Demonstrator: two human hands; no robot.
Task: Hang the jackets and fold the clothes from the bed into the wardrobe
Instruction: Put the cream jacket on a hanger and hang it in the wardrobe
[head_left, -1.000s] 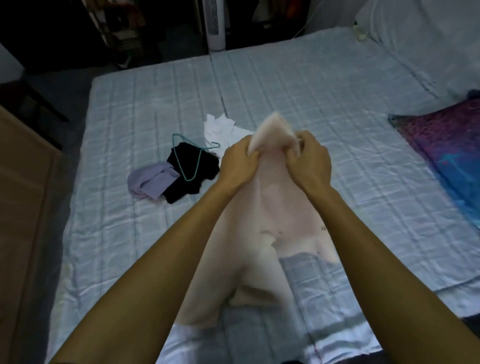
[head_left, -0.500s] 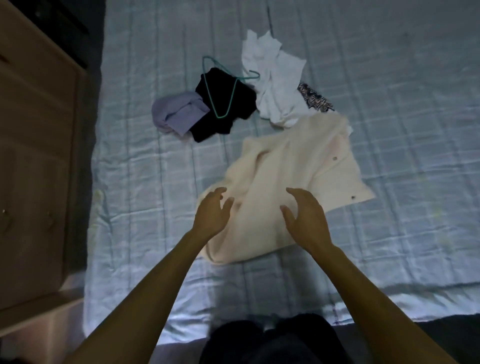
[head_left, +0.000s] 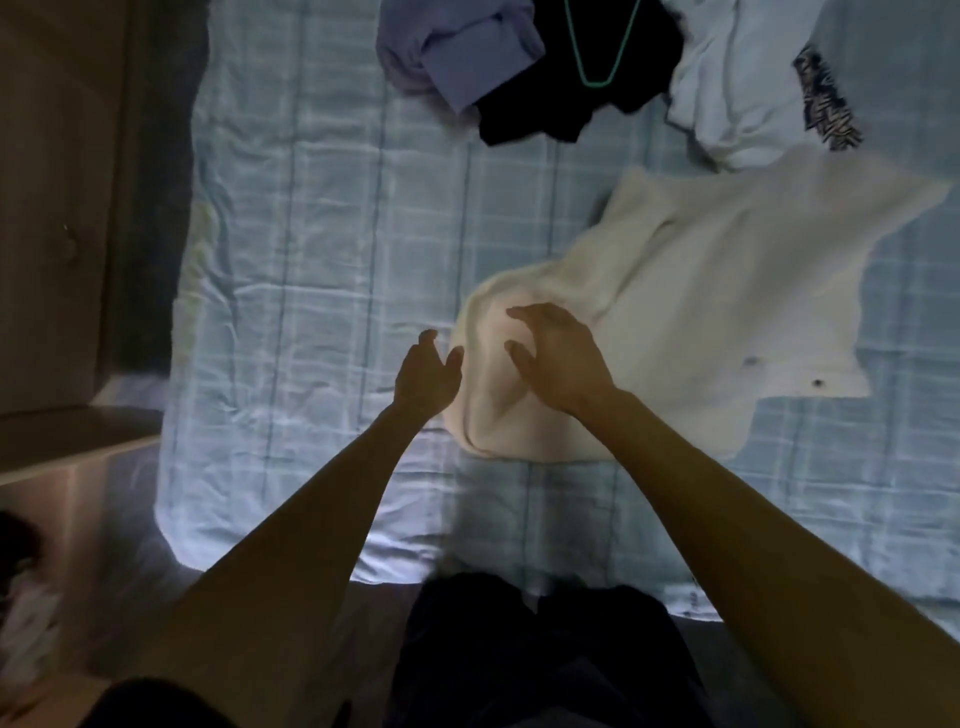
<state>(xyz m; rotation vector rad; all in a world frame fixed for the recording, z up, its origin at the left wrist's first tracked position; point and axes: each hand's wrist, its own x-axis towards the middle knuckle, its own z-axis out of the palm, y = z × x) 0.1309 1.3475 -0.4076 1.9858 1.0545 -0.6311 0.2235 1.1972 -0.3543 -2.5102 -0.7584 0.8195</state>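
Observation:
A cream garment with dark buttons lies spread and rumpled on the checked bed sheet. My right hand hovers over its near left end, fingers spread, holding nothing. My left hand is open just left of the garment's edge, above the sheet. At the top edge lie a lilac garment, a black garment with a green hanger on it, a white garment and a small patterned piece.
A wooden cabinet stands along the left side of the bed, with a dark gap between them. The bed's near edge runs just in front of my dark-clothed legs.
Both hands let go of the cream garment, which dropped flat onto the bed. The view tilted down and leftward; my hands now hover by its near left end.

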